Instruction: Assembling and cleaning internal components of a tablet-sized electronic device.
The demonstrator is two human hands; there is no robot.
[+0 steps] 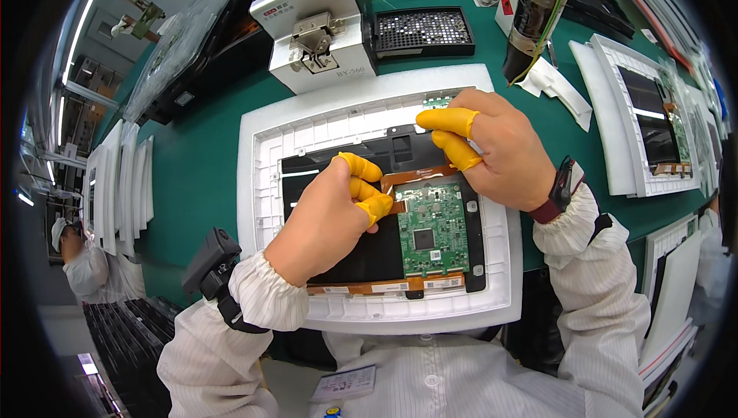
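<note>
A white frame (265,149) holds a black display panel (346,253), with a green circuit board (438,218) on its right part. An orange flex cable (415,177) runs along the board's upper edge and down its left side. My left hand (323,222) has yellow finger cots and is closed in a pinch on the cable at the board's left edge. My right hand (507,149), also in yellow finger cots, is curled closed above the panel's upper edge, beside a small green board (437,102). Whatever its fingertips hold, if anything, is hidden.
Behind the frame stands a white screw feeder (327,41), beside a black tray (423,31) of small parts. A dark taped tool (536,22) hangs at the upper right. Another framed panel (653,118) lies right. White foam sheets (115,184) stand at the left.
</note>
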